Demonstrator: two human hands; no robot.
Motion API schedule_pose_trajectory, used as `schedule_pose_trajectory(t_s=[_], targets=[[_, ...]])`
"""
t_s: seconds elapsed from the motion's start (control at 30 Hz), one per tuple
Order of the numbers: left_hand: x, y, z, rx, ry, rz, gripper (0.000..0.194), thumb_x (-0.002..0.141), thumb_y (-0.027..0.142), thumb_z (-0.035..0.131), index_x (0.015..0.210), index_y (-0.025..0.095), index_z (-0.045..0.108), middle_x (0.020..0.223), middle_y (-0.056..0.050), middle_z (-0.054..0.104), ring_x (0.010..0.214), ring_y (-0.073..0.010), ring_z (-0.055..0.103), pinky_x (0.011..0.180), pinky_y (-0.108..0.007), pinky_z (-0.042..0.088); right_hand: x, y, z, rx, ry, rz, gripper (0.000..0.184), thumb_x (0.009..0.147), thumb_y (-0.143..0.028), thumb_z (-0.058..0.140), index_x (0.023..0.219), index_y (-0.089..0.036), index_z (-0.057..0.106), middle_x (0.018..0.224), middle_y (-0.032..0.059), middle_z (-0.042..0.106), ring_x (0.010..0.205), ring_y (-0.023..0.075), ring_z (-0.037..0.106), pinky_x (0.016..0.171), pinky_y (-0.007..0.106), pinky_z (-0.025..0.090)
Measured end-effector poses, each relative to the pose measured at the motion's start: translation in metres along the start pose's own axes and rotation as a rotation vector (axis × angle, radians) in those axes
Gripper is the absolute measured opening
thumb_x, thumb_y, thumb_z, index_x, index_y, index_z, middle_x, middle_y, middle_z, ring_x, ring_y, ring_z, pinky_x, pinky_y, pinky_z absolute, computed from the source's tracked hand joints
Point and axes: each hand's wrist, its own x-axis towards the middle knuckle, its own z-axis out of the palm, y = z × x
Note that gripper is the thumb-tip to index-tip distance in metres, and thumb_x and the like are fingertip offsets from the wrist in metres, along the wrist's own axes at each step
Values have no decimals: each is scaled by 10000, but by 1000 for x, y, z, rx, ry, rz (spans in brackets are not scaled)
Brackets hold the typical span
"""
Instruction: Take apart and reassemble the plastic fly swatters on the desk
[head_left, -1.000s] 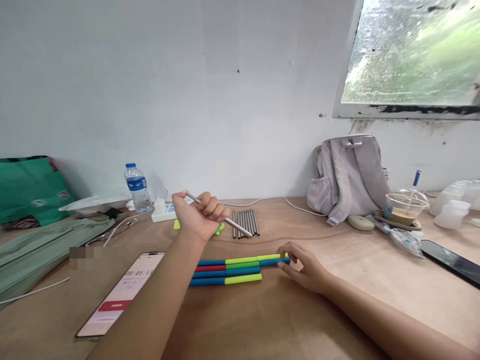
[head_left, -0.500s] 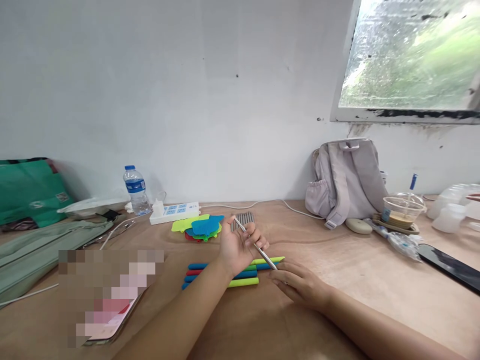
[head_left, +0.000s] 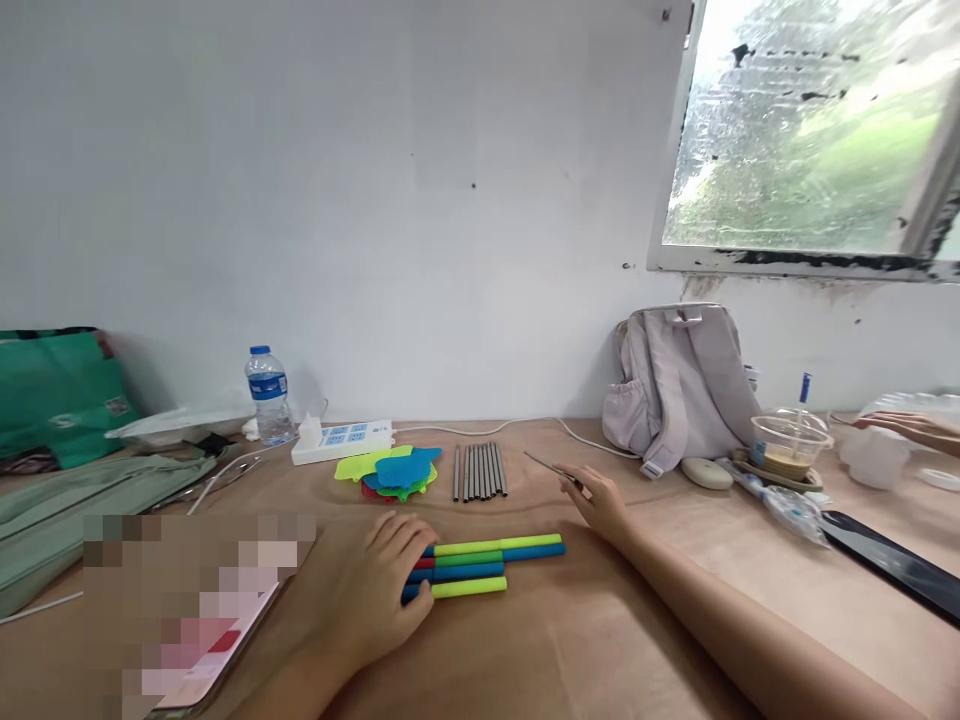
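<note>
Currently, the person's right hand (head_left: 596, 500) pinches a slim silver metal rod (head_left: 551, 465) between thumb and fingers, its free end pointing left toward the table's back edge. The left hand (head_left: 394, 575) lies palm down across the left ends of a block of blue, lime, green and red foam-like tubes (head_left: 469, 573); whether it grips them I cannot tell. These tubes lie side by side in four rows, running roughly parallel to the back edge of the brown table (head_left: 555, 660). Beyond them, nearer that edge, stands a neat row of grey metal tubes (head_left: 487, 472), with a pile of flat blue, lime, green and red plastic pieces (head_left: 407, 467) just left of it. Along the back edge sit a white power strip (head_left: 343, 440), a clear blue-capped bottle (head_left: 268, 400) and a pale grey fabric backpack (head_left: 682, 375). Farther right come a clear lidded plastic cup (head_left: 786, 445), a black phone (head_left: 892, 562) and another person's hand (head_left: 919, 429).
</note>
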Motion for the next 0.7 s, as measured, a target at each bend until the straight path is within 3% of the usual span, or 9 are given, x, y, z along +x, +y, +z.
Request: schedule_pose_trajectory(t_s=[0.13,0.33,0.53,0.7], targets=[[-1,-15,1,-30,15,-188,260,652,165,375,819,227,564,915,-26,569,883,-220,516,790,-346,408,18,13,18,-55,-205,-51,367,865,-345,364,1146,-198,549,827,65,621,731,166,551,705,291,436],[5,-28,1,-146,84,-366,226,692,197,323,753,222,539,867,-20,554,893,-208,516,796,-334,414,38,3,35,-223,-446,-226,355,864,-340,377,1161,-229,538,922,84,584,891,199,518,790,315,394],[5,-22,-7,-242,137,-507,195,664,219,350,698,225,542,827,-12,570,839,-210,533,744,-328,436,38,-1,39,-252,-511,-202,390,854,-332,389,1217,-215,468,1014,108,541,938,220,493,847,357,371],[5,-30,4,-242,135,-520,197,675,236,348,699,218,543,814,-14,564,836,-207,533,744,-330,433,24,1,34,-191,-491,-146,408,850,-328,392,1233,-194,445,1104,113,528,1031,232,458,910,382,338]])
